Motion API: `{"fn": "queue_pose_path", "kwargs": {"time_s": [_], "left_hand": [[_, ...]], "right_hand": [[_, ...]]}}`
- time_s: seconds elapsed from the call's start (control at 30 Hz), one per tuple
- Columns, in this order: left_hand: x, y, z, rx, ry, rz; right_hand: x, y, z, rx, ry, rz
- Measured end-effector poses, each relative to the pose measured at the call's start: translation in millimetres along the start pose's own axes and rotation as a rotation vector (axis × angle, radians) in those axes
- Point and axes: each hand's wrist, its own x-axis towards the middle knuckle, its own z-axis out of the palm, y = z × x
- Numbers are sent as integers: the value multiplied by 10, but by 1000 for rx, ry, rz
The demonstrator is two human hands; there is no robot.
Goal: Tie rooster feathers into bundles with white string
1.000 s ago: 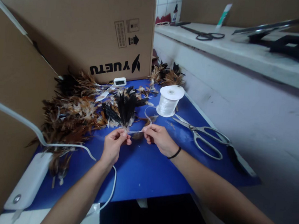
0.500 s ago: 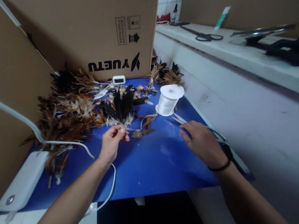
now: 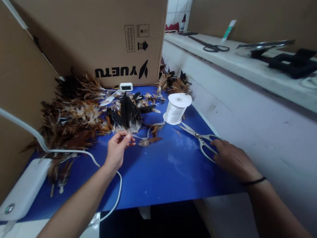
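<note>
My left hand (image 3: 118, 149) is closed in a pinch on the base of a bunch of black feathers (image 3: 128, 112) that fans out away from me. A thin white ribbon (image 3: 148, 132) runs from near those fingertips toward a white spool (image 3: 174, 111). At the right, my right hand (image 3: 234, 160) has its fingers on the handle loops of metal scissors (image 3: 200, 135), whose blades point left toward the spool. Some fingertips there are hidden behind the hand. Loose brown feathers (image 3: 149, 141) lie between the left hand and the spool.
Heaped brown feathers (image 3: 71, 118) fill the blue table's (image 3: 163, 183) left side, beside a white power bank (image 3: 24, 190) with a white cable (image 3: 88, 153). A cardboard box (image 3: 80, 25) stands behind. Black scissors (image 3: 214, 47) and a phone stand (image 3: 294, 64) lie on the right ledge.
My right hand has moved right and toward me, from the scissors' middle to their handles, uncovering the blades and loops. My left hand keeps its pinch on the feathers. The view has tilted slightly.
</note>
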Motion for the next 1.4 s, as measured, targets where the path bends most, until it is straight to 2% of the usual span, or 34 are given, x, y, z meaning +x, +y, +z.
{"fn": "queue_pose_path", "kwargs": {"time_s": [0.07, 0.17, 0.27, 0.33, 0.4, 0.5, 0.57, 0.63, 0.7, 0.77, 0.9, 1.03, 1.23, 1.4], "left_hand": [[11, 0, -5, -5, 18, 4], [24, -16, -20, 1, 33, 6], [37, -39, -35, 21, 37, 18], [40, -46, -41, 32, 36, 23], [38, -43, -43, 36, 29, 17], [28, -31, -40, 28, -1, 2], [23, -23, -35, 15, -27, 0], [20, -18, -29, 3, -52, 0], [19, -12, -23, 4, -65, 0], [16, -3, -17, 11, -68, 2], [2, 21, -4, 19, -70, 11], [-14, 46, 8, 24, -65, 23], [-22, 38, -2, 51, -83, 46], [-24, 3, -22, 85, -110, 51]], "right_hand": [[10, -25, -54, 26, -30, -10], [-34, -73, -105, 90, 19, -8], [-144, -85, -126, 178, 77, 36], [-257, -62, -155, 300, 68, 89], [-400, -43, -208, 544, 5, 162], [-640, -103, -302, 1088, -140, 215], [-779, -235, -324, 1397, -258, 147], [-877, -431, -289, 1675, -364, -5], [-931, -667, -209, 1860, -461, -93], [-956, -917, -121, 1994, -589, -102], [-961, -1359, -47, 2123, -760, -128], [-903, -1617, -79, 2172, -871, -106], [-766, -1730, -103, 2178, -897, -179], [-695, -1801, -136, 2196, -872, -136]]}}
